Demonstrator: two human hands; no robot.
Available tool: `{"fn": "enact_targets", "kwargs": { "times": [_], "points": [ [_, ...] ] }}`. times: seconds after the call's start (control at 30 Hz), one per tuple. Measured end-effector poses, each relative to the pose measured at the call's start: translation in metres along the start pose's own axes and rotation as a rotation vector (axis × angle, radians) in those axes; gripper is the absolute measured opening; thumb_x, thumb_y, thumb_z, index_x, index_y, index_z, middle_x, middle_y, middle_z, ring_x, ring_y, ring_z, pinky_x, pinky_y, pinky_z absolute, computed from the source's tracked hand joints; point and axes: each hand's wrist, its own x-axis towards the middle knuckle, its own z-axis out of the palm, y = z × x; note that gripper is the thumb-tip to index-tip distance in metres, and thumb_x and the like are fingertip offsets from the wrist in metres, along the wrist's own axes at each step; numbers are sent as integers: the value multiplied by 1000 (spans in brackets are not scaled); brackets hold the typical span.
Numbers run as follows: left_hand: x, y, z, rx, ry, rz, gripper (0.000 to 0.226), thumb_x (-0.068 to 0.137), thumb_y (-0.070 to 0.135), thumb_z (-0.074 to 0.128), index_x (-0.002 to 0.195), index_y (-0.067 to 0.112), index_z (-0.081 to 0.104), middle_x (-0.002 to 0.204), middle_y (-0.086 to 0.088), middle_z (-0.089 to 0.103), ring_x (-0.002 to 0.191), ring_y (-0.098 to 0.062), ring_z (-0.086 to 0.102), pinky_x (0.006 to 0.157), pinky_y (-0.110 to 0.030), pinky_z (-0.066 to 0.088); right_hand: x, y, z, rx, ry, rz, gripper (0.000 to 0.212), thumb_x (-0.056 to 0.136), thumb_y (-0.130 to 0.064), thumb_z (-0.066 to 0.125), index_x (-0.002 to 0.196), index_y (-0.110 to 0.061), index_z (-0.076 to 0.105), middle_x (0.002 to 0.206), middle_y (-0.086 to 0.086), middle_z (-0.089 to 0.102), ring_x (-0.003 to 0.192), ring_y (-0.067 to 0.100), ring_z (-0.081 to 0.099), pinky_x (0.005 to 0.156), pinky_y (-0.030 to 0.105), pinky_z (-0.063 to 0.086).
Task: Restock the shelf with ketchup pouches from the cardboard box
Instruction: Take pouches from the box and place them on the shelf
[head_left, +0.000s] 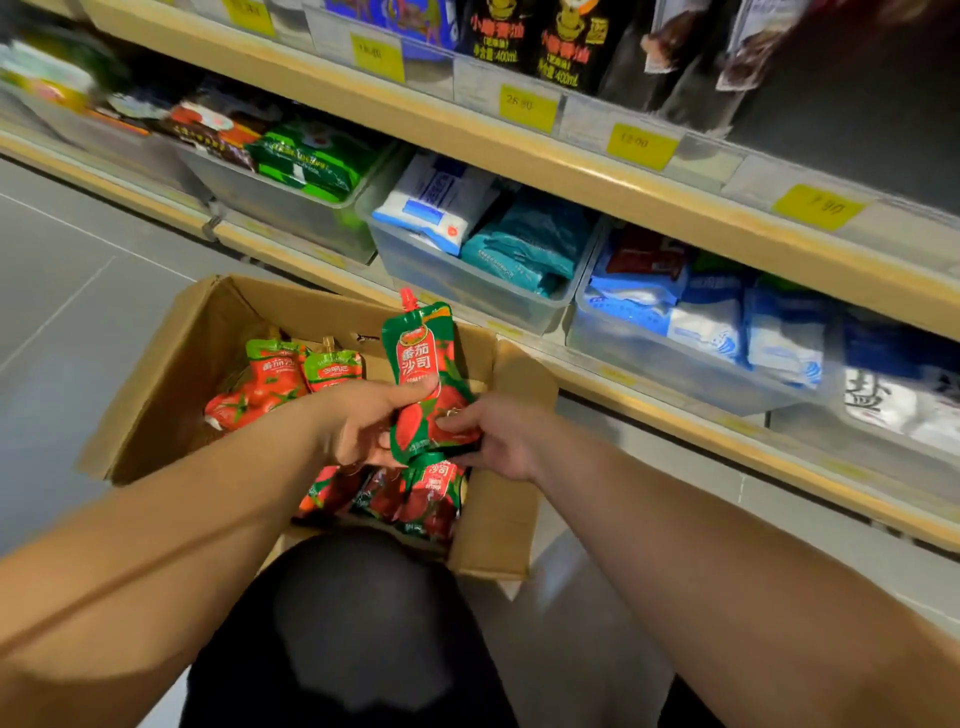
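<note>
Over the box (171, 364), 1 pouch (422, 364) is held upright, its red spout at the top and its printed front turned to the camera. It is gripped at mid-height by the left hand (358, 421): the thumb is pressed on the front and the fingers are curled behind. The lower front is touched by the fingertips of the right hand (498, 441); whether the pouch is pinched there cannot be told, since the thumb is hidden and the hand is blurred.

More pouches (270, 384) are seen lying in the box, at least 2 at its far left and a further heap at its near side, just under the hands. The box is set open on the floor (78, 270), its flaps spread outward, just beside the shelf (597, 179).

On the lowest level, clear bins (467, 280) are lined up side by side and are filled with green, white, teal and blue packets. Yellow tags (641, 145) are fixed along the shelf edge above them, and dark bottles (571, 41) are stood on the level above. A knee (358, 613) in dark cloth is seen at the near edge of the box, between the 2 forearms.
</note>
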Motion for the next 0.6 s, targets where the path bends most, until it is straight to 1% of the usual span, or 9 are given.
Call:
{"fn": "enact_targets", "kwargs": {
  "times": [0.07, 0.13, 0.2, 0.23, 0.3, 0.33, 0.47, 0.57, 0.6],
  "points": [
    [-16, 8, 14, -14, 28, 91, 37, 80, 39, 67, 106, 12, 62, 95, -8, 72, 73, -18, 67, 56, -26, 55, -19, -4, -10, -110, 14, -92, 22, 84, 7, 56, 96, -12, 60, 87, 3, 65, 77, 15, 62, 67, 27, 51],
    [-31, 16, 35, -44, 79, 212, 39, 77, 29, 73, 111, 13, 61, 100, -9, 71, 69, -14, 69, 52, -24, 54, -40, -8, -25, -211, 75, -208, 28, 80, 8, 58, 89, -18, 58, 80, 0, 64, 68, 11, 59, 59, 24, 48],
    [-43, 25, 54, -34, 150, 335, 42, 74, 24, 76, 112, 12, 62, 95, -4, 73, 68, -10, 71, 57, -22, 55, -58, -13, -38, -243, 91, -320, 33, 77, 13, 58, 98, -13, 59, 79, 4, 62, 57, 9, 58, 49, 21, 45],
    [-48, 29, 66, -18, 178, 399, 43, 73, 23, 78, 112, 12, 63, 91, -1, 74, 67, -8, 71, 57, -20, 55, -68, -15, -46, -240, 114, -375, 37, 75, 15, 59, 104, -8, 58, 82, 8, 62, 56, 11, 59, 48, 22, 47],
    [-57, 38, 92, -2, 214, 508, 45, 70, 23, 80, 111, 12, 64, 87, 3, 75, 69, -7, 71, 60, -22, 57, -89, -18, -61, -257, 224, -472, 49, 70, 14, 66, 114, -4, 56, 96, 13, 65, 74, 20, 63, 67, 32, 55],
    [-60, 44, 107, 0, 223, 561, 46, 69, 23, 81, 111, 13, 65, 92, 1, 75, 72, -9, 72, 64, -25, 59, -99, -21, -70, -278, 277, -520, 51, 69, 11, 70, 114, -7, 56, 99, 11, 67, 82, 21, 64, 76, 34, 55],
    [-72, 66, 170, -27, 169, 793, 37, 71, 11, 79, 106, 9, 67, 99, -6, 73, 78, -11, 71, 63, -19, 56, -142, -28, -109, -290, 369, -698, 60, 62, 5, 79, 113, -16, 57, 93, -3, 67, 81, 8, 64, 74, 20, 52],
    [-78, 87, 218, 94, 167, 942, 31, 72, 19, 79, 101, 17, 69, 96, -1, 73, 86, -14, 69, 71, -23, 56, -176, -33, -144, -331, 553, -845, 58, 62, 1, 79, 109, -24, 57, 86, -15, 64, 74, -7, 61, 65, 9, 46],
    [-79, 93, 230, 147, 183, 989, 29, 73, 22, 79, 100, 20, 69, 95, 1, 73, 86, -13, 69, 71, -24, 56, -185, -36, -152, -347, 606, -884, 56, 63, 0, 79, 109, -25, 57, 85, -16, 63, 75, -7, 61, 64, 9, 45]
  ]
}}
